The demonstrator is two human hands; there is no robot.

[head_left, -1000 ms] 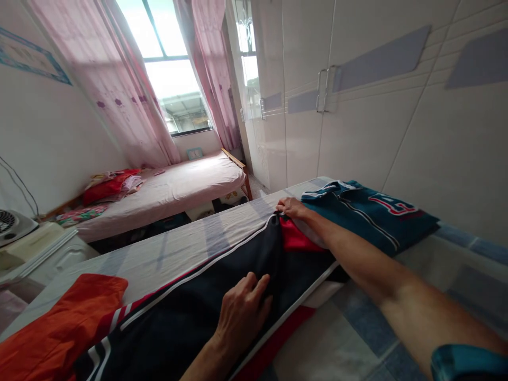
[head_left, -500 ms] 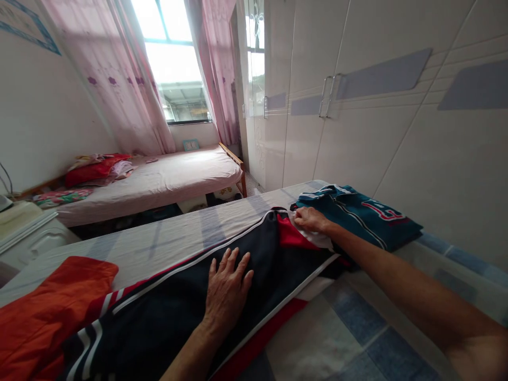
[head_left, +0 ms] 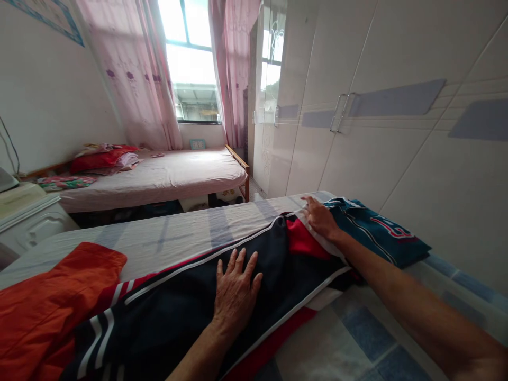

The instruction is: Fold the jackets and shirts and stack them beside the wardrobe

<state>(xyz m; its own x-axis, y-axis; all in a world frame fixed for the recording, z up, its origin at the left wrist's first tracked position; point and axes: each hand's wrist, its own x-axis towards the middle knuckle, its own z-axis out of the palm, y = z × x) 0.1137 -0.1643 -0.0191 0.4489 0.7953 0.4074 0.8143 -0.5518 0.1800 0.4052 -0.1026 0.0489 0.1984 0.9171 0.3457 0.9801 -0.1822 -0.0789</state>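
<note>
navy garment point(head_left: 178, 296) lies stretched out across the near bed point(head_left: 159, 235) — its long body runs from the orange garment point(head_left: 59, 296) at one end to the folded teal jacket point(head_left: 405, 251) at the other. compared with a second ago, the left hand point(head_left: 236, 296) has gone from resting tilted, fingers bent, to lying flat on the middle of the dark cloth, fingers spread wide. over the same stretch the right hand point(head_left: 320, 218) has loosened: half a second ago it was bunched at the far end, and now its forefinger reaches out. i judge that this leaves the cloth pressed down and being evened out, rather than lifted. whether the right hand still pinches any fabric i cannot tell; its underside is hidden.

the garment looks soft and mostly smooth, with a slight ridge of folds near the far end. white piping edges both long sides, a red panel point(head_left: 304, 241) shows just beside the right hand, and white stripes point(head_left: 105, 338) cross the near end. along the lower side a red strip point(head_left: 273, 341) sticks out from under the navy — so the layers do not line up there.
</note>
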